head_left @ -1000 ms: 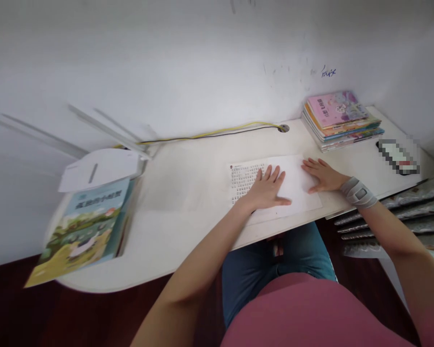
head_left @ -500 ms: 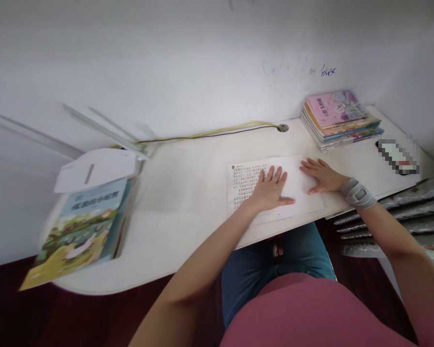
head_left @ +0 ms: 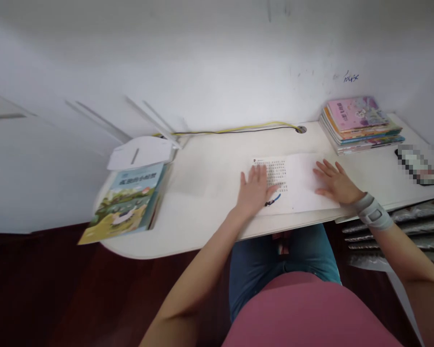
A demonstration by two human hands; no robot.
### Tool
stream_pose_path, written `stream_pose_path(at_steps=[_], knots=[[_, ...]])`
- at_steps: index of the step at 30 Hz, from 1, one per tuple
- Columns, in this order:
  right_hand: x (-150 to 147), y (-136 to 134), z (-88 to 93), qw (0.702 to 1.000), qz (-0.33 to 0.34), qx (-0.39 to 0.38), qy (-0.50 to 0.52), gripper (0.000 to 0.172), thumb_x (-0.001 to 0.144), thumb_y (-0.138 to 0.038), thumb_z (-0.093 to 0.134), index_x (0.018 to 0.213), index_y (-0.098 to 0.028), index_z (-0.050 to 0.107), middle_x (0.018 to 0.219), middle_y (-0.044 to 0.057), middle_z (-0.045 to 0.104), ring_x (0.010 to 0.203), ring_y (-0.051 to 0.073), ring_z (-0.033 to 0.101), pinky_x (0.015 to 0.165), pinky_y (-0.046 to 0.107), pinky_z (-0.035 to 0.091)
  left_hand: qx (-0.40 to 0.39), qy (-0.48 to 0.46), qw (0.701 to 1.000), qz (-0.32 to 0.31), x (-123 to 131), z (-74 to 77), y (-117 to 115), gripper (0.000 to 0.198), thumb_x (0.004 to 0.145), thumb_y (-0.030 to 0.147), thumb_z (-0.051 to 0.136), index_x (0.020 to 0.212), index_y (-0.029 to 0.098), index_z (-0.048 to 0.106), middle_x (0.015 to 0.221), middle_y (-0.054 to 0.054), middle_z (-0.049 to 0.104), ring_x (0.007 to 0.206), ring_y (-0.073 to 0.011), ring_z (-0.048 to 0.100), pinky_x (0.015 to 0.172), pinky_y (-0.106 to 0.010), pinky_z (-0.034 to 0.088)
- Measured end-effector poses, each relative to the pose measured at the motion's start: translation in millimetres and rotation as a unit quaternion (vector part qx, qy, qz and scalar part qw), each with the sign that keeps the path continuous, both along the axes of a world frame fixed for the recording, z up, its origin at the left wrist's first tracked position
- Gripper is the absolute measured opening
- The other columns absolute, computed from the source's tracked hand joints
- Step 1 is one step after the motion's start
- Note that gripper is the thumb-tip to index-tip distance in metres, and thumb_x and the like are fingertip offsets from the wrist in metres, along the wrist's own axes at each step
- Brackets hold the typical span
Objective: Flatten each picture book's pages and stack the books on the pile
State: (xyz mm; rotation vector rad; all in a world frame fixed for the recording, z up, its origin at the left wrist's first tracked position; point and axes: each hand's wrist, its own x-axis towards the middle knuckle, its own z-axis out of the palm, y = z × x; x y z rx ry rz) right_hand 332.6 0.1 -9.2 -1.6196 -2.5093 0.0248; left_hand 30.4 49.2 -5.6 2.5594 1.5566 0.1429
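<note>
A white sheet of paper point(head_left: 299, 183) with a block of printed text lies on the white desk point(head_left: 210, 183) in front of me. My left hand point(head_left: 253, 192) rests flat and open on the sheet's left edge, fingers stretched out over the print. My right hand point(head_left: 335, 182), open with fingers spread, presses flat on the sheet's right part; a grey wrist band point(head_left: 373, 212) is on that arm. A small blue mark shows on the paper just beside my left thumb.
A stack of colourful books point(head_left: 361, 124) sits at the desk's back right, a blurred dark item point(head_left: 417, 163) beside it. A green picture book point(head_left: 128, 202) lies at the left end under a white lamp head point(head_left: 139, 152). A yellow-black cable point(head_left: 235, 130) runs along the wall.
My left hand has slid left across the paper to its left edge, uncovering more print and a blue mark. The camera view shifted left. My right hand stays flat on the sheet.
</note>
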Motion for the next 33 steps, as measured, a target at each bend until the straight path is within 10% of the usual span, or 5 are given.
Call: stream_pose_path(at_steps=[5,13,33], knots=[[-43.2,-23.2,-2.2,0.999,0.038,0.022,-0.018,0.072,0.09,-0.063,0.032,0.142,-0.013,0.039,0.143,0.018,0.045,0.138,0.032,0.03,0.111,0.058,0.018,-0.018,-0.024,0.999,0.035,-50.9,-9.0,-8.3,0.073,0.094,0.056,0.019,0.148,0.008,0.017,0.15,-0.019,0.033,0.142,-0.0319,0.023,0.112,-0.053,0.02],[-81.0,-28.5,-14.7,0.999,0.005,0.009,-0.03,0.067,0.091,-0.06,0.036,0.142,-0.017,0.039,0.146,0.017,0.04,0.138,0.032,0.031,0.111,0.06,0.019,0.011,-0.007,0.999,0.033,-50.2,-16.0,-16.1,0.072,0.093,0.053,0.022,0.148,0.007,0.015,0.148,-0.023,0.035,0.141,-0.0353,0.023,0.109,-0.063,0.017],[-47.2,-29.2,-14.8,0.997,0.051,-0.022,-0.049,0.069,0.092,-0.059,0.033,0.145,-0.015,0.033,0.148,0.016,0.037,0.137,0.032,0.033,0.109,0.062,0.019,0.006,0.049,0.999,0.021,-53.9,-20.0,-18.1,0.066,0.095,0.053,0.012,0.147,0.016,0.029,0.152,-0.012,0.029,0.142,-0.0332,0.02,0.108,-0.066,0.016]])
